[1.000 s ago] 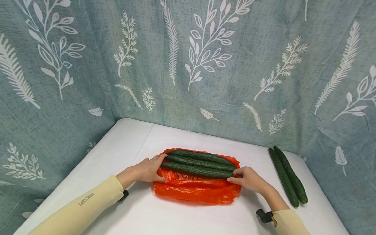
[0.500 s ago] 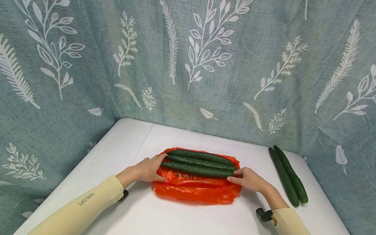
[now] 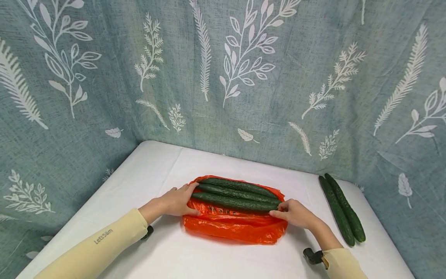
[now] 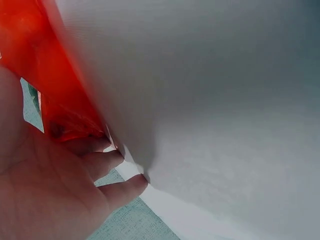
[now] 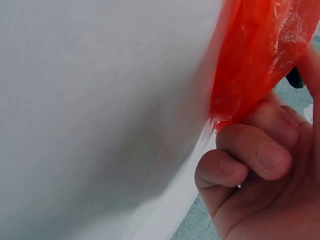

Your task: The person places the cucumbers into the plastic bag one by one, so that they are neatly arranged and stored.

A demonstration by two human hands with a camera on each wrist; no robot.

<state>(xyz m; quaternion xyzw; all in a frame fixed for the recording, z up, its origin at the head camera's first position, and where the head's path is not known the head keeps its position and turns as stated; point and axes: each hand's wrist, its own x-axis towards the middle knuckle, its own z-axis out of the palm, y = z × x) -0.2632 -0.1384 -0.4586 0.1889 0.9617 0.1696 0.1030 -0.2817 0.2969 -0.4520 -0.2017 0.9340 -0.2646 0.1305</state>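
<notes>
A red plastic bag lies on the white table with three dark green cucumbers side by side on its opened-out upper part. At the bag's left end my left hand rests with thumb and fingers spread, touching the plastic and the cucumbers' ends. The left wrist view shows the fingers of that hand fairly straight against the bag's edge and the tabletop. At the right end my right hand pinches the bag's edge beside the cucumber tips. Its fingers are curled in the right wrist view.
Two more cucumbers lie together near the right edge of the white table. A blue-green curtain with white leaf prints hangs behind the table and along its sides.
The right hand's fingers have drawn in a little at the bag's right edge. The bag's front has shifted slightly. The cucumbers stay in place.
</notes>
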